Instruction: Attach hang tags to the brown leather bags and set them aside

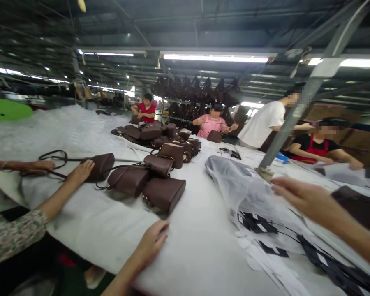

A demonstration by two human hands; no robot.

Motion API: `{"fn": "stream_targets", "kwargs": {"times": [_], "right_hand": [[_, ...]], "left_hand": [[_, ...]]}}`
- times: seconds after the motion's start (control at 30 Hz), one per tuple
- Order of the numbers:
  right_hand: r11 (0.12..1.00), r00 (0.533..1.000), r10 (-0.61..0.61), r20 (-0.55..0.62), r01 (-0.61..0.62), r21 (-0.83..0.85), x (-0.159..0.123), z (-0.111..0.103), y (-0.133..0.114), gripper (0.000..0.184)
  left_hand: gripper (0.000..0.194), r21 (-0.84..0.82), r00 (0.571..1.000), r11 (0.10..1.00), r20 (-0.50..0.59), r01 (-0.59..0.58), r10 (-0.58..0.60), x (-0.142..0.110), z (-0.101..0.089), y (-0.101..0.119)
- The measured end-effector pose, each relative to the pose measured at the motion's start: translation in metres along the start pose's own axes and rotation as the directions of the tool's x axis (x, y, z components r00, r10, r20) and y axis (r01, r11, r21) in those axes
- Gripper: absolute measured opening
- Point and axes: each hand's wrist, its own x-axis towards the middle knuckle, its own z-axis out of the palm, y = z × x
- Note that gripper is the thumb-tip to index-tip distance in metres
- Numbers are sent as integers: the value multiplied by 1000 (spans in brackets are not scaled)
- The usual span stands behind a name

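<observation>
My left hand (152, 242) rests at the near edge of the white-covered table (197, 255), its fingers loosely bent, thumb apart, with nothing visible in it. Just beyond it lies a dark brown handbag (165, 194), the closest of a cluster. On the right, my right hand (299, 197) is stretched out over the table, slightly blurred, fingers extended and apparently holding nothing. Beside its fingertips is a clear plastic bag (222, 172), with black strips bearing white labels (255, 222) at its mouth. Another brown bag (359, 207) is partly hidden behind my right forearm.
At left, a co-worker's hands (80, 170) handle a brown handbag (101, 166) and its strap. More handbags (151, 131) are heaped farther back, near piled clear plastic (58, 127). A grey metal post (291, 123) rises at right. Several people work across the table.
</observation>
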Motion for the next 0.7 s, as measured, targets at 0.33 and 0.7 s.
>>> {"fn": "stream_targets", "kwargs": {"times": [0.33,0.7], "right_hand": [[537,605,369,706,-758,369,46,293,-158,99],[394,666,297,684,-738,548,-2,293,-116,106]], "left_hand": [[52,-540,939,837,-239,83,-247,10,-2,-44],[77,-809,906,586,-224,33,-360,40,-6,-9]]}}
